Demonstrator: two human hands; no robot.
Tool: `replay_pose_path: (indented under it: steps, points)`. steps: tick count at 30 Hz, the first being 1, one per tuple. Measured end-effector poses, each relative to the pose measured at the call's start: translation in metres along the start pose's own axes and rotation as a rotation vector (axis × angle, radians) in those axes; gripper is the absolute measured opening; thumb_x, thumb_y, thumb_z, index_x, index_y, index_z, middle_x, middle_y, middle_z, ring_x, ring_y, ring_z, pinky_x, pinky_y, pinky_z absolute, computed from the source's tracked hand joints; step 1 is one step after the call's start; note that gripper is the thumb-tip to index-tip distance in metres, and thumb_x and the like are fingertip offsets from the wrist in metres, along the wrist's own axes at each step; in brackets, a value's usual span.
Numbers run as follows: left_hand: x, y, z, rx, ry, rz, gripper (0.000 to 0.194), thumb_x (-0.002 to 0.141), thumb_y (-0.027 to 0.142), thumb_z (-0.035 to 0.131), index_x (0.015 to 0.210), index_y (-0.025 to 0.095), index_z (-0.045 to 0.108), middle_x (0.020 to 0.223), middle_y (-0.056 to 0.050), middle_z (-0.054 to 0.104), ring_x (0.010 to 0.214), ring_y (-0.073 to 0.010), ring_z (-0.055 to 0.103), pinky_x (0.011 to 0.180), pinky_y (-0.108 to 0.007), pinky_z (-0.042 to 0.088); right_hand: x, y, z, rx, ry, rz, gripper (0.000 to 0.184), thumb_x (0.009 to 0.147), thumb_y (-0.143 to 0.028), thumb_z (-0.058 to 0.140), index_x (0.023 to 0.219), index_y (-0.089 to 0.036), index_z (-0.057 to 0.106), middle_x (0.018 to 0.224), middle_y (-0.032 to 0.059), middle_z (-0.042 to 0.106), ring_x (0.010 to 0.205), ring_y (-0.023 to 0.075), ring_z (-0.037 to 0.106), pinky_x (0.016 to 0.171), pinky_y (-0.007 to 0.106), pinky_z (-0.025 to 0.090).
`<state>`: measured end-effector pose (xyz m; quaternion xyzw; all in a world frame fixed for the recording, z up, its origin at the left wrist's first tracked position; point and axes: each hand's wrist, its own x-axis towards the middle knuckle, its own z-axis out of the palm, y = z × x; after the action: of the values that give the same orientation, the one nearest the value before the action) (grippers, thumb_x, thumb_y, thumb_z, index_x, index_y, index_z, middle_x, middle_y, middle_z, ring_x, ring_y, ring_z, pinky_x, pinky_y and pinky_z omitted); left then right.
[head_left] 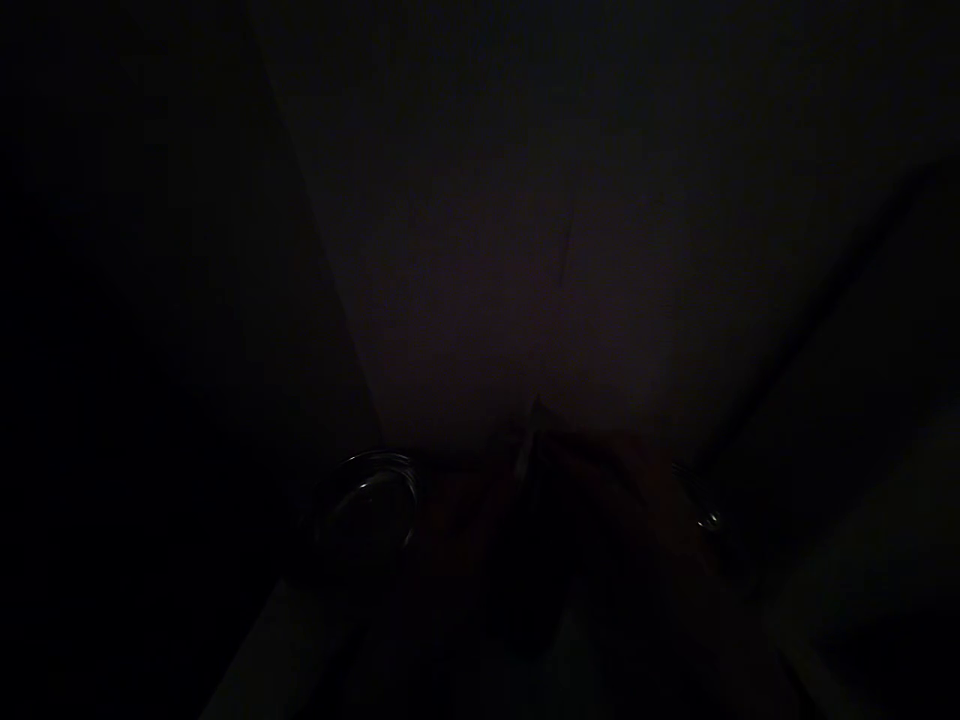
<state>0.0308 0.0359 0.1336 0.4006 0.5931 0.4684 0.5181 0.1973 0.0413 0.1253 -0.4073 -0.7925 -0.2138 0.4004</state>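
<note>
Very little light reaches this view. My left hand (pixel 461 510) and my right hand (pixel 649 485) show as dim reddish shapes low in the middle, brought close together. Their fingers seem to come together around a small, thin, pale-edged thing (pixel 526 450) that points upward; its kind is lost in the dark. To the left of my left hand is a round, shiny-rimmed object (pixel 411 485), perhaps glass or metal. Small bright glints (pixel 709 520) show just beyond my right hand, on something I cannot make out.
Behind the hands rises a dim, plain surface (pixel 487 300) with a thin dark line (pixel 566 245) on it. A straight edge runs down its left side, and a dark slanting band (pixel 810 330) crosses at right. Faint pale strips (pixel 262 640) lie at the lower left.
</note>
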Motion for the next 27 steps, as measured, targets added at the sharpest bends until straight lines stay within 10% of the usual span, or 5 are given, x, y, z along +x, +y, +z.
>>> replay_pose_path:
  steps: [10, 20, 27]
  points:
    - [0.01, -0.008, -0.003, -0.08, 0.086, 0.005, 0.035, 0.068, 0.046, 0.071, 0.094, 0.022, 0.071, 0.113, -0.008, 0.068, 0.11, -0.0303, 0.06, 0.084, -0.036, 0.052, -0.003, -0.022, 0.004, 0.015, 0.057, -0.214, 0.023, 0.09, -0.012, 0.051, 0.108, -0.017, 0.064, 0.102, 0.0061, 0.069, 0.094, 0.0222, 0.056, 0.08, 0.04, 0.047]
    - [-0.002, -0.015, 0.0, -0.072, 0.068, 0.126, 0.021, 0.066, 0.042, 0.073, 0.08, 0.026, 0.072, 0.106, -0.005, 0.071, 0.119, -0.0308, 0.055, 0.091, -0.034, 0.049, 0.0, 0.006, 0.0, 0.036, 0.07, 0.018, 0.03, 0.092, -0.018, 0.049, 0.12, -0.022, 0.057, 0.107, 0.0087, 0.066, 0.093, 0.024, 0.06, 0.075, 0.041, 0.049]
    - [0.008, -0.006, -0.004, -0.136, 0.075, 0.069, 0.034, 0.071, 0.052, 0.066, 0.084, 0.02, 0.072, 0.089, -0.007, 0.073, 0.087, -0.0258, 0.068, 0.074, -0.033, 0.054, -0.006, -0.021, 0.004, 0.108, 0.071, -0.103, 0.022, 0.091, -0.015, 0.052, 0.108, -0.02, 0.065, 0.102, 0.0056, 0.069, 0.092, 0.0207, 0.059, 0.077, 0.037, 0.05]
